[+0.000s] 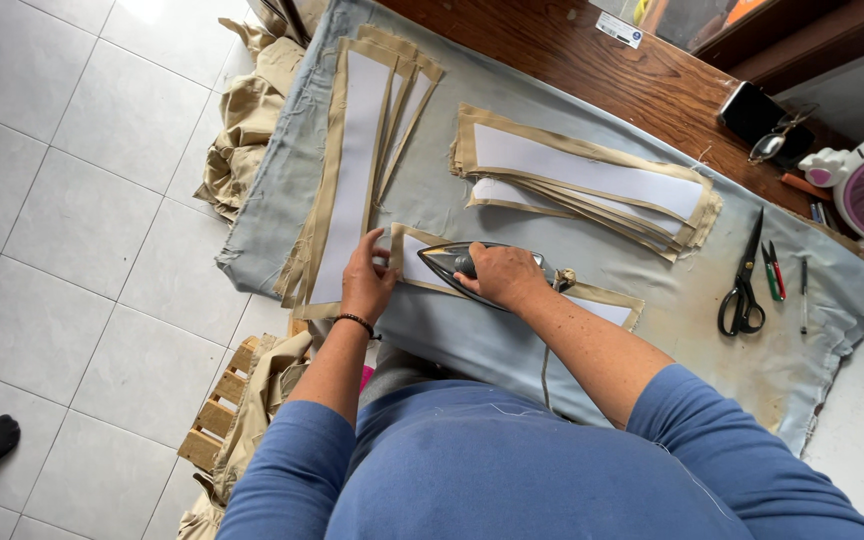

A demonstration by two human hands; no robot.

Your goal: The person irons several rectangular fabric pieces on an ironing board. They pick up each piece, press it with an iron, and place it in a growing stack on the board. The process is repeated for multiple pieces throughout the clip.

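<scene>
Right hand (500,275) clenched on iron (457,262) handle; left hand (365,280) lay flat, pinning strip (592,300) on cloth (452,200) at table edge; iron likely heavy, hot, handle-only; strip thin, limp, prone to shift.

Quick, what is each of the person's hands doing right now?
Left hand: open, fingers pressing flat on the tan fabric strip with its white lining.
Right hand: closed around the handle of the iron, which rests on that strip.
</scene>
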